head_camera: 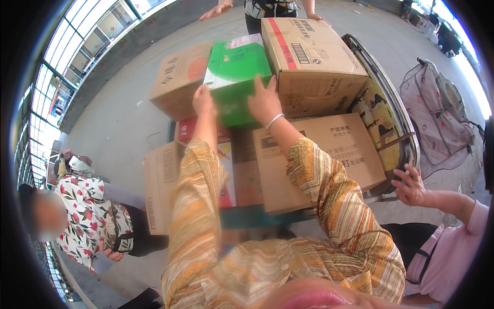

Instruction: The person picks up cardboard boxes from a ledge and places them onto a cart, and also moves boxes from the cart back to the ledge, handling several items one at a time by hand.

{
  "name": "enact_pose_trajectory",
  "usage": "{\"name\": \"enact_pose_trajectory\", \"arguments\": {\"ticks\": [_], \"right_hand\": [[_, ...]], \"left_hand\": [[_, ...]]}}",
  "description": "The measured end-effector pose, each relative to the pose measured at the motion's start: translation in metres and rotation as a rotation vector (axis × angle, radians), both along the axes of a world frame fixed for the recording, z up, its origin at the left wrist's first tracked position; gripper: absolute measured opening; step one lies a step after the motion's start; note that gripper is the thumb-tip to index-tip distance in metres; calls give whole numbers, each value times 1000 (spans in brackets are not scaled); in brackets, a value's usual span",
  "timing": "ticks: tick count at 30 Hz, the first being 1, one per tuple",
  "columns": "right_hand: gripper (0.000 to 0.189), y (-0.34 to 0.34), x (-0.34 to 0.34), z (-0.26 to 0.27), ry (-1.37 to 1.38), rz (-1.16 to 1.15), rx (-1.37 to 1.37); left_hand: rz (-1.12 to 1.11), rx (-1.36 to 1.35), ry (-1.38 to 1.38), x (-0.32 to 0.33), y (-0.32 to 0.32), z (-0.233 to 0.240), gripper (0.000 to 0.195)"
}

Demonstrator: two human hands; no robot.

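Both my hands are on a green-and-white cardboard box [239,63]. My left hand [204,101] grips its near left corner, while my right hand [265,98] lies with spread fingers on its near right edge. The box sits between a brown carton [181,79] on the left and a larger brown carton with a red stripe [312,50] on the right. Nearer to me lie a brown carton with printed writing [328,154], a red-and-white box [227,193] partly behind my left arm, and another brown carton [160,181]. The green box's underside is hidden.
The cartons stand on a cart with a worn metal side rail [401,112]. A co-worker stands beyond it, another at the left in a floral shirt [87,204], and a third at the right with a hand [413,185] by the rail. A quilted cover [436,119] lies over something right.
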State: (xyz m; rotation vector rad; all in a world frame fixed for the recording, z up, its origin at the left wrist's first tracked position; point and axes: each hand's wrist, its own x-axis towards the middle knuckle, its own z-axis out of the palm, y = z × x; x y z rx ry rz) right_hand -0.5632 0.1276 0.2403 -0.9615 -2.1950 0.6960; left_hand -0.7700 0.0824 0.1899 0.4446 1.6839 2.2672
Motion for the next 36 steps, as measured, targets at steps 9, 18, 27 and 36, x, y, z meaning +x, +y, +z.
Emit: {"name": "enact_pose_trajectory", "arguments": {"ticks": [9,18,27,36], "right_hand": [[58,12,-13,-44,-239,135,-64],[50,70,-5,-80,-608,353,-133],[38,-46,110,-40,-239,458,128],[32,-301,270,-96,149,138,-418]], "left_hand": [[183,39,75,7,31,-28,30],[61,-424,166,69,33,-11,56],[-193,-378,407,77,-73,-86,47],[-378,-162,309,192,-188,-43,33]]}}
